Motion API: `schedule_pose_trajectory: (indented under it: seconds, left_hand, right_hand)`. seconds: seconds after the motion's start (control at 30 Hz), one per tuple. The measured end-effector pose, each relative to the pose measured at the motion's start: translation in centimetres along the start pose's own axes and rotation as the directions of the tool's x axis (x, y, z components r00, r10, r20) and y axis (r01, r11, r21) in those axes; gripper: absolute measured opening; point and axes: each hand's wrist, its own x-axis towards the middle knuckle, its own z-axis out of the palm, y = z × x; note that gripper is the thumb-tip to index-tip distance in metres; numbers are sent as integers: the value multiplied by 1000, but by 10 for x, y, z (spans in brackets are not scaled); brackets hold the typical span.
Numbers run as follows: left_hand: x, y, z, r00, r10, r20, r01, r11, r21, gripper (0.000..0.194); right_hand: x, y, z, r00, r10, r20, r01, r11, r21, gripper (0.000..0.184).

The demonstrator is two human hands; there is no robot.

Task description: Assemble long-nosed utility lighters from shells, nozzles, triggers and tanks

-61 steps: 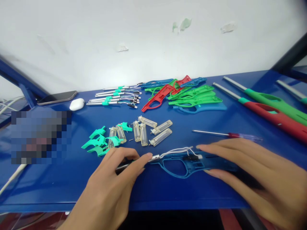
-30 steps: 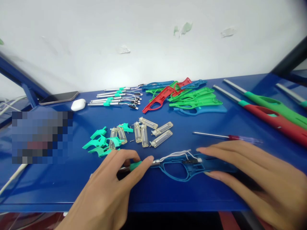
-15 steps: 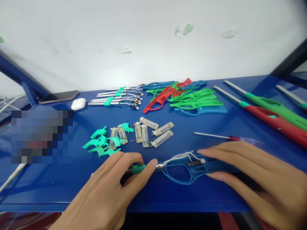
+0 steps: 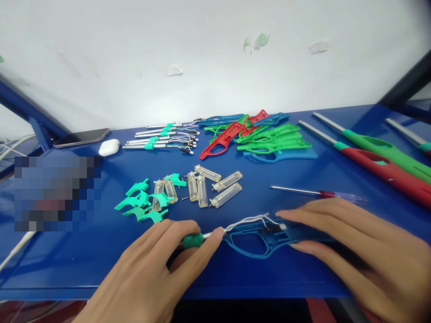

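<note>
A blue plastic handle shell (image 4: 259, 237) lies flat near the front edge of the blue table (image 4: 235, 278). My right hand (image 4: 350, 244) rests over its rear end, fingers closed along both sides of it. My left hand (image 4: 161, 269) pinches a metal tube with a green collar (image 4: 193, 240) between thumb and fingers, the tube's end touching the front of the shell. White wires (image 4: 251, 220) loop from the tube over the shell.
Behind lie clear fuel cartridges (image 4: 208, 186), teal triggers (image 4: 141, 204), wired metal tubes (image 4: 161, 137), a heap of green, red and blue shells (image 4: 262, 134), a screwdriver (image 4: 319, 194), finished long lighters (image 4: 373, 154), a phone (image 4: 81, 137) and a white earbud case (image 4: 109, 146).
My left hand has slid the green-collared tube to the right, closer into the front of the blue shell. My right hand has stayed on the shell.
</note>
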Motion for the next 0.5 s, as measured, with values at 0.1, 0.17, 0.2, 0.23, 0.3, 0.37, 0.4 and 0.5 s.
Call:
schedule_pose_trajectory:
  seconds: [0.1, 0.17, 0.2, 0.23, 0.3, 0.37, 0.4, 0.5]
  left_hand:
    - [-6, 2, 1, 999, -40, 18, 39, 999, 22, 87]
    - [-10, 4, 2, 997, -67, 49, 65, 997, 31, 94]
    - [-11, 4, 2, 995, -76, 58, 74, 997, 28, 96]
    - [-12, 4, 2, 995, -78, 59, 77, 997, 19, 95]
    - [-11, 3, 1, 996, -75, 47, 75, 997, 0, 93]
    - [-8, 3, 0, 997, -76, 18, 76, 997, -16, 93]
    - [-8, 3, 0, 997, -75, 2, 75, 997, -25, 92]
    - [-9, 4, 2, 995, -97, -17, 96, 994, -44, 89]
  right_hand:
    - [2, -1, -1, 1000, -10, -23, 10, 1000, -6, 45]
    - [2, -2, -2, 999, -11, -34, 11, 1000, -6, 44]
    - [1, -2, -3, 999, -9, -40, 9, 1000, -5, 44]
    - [1, -1, -3, 999, -6, -43, 6, 1000, -4, 44]
    - [0, 0, -2, 999, 1, -38, 0, 1000, 4, 43]
    - [-1, 2, -1, 1000, -6, -25, 6, 1000, 16, 44]
    - [-1, 3, 0, 1000, -10, -16, 11, 1000, 24, 44]
    - [-2, 4, 2, 1000, -21, -9, 22, 998, 50, 45]
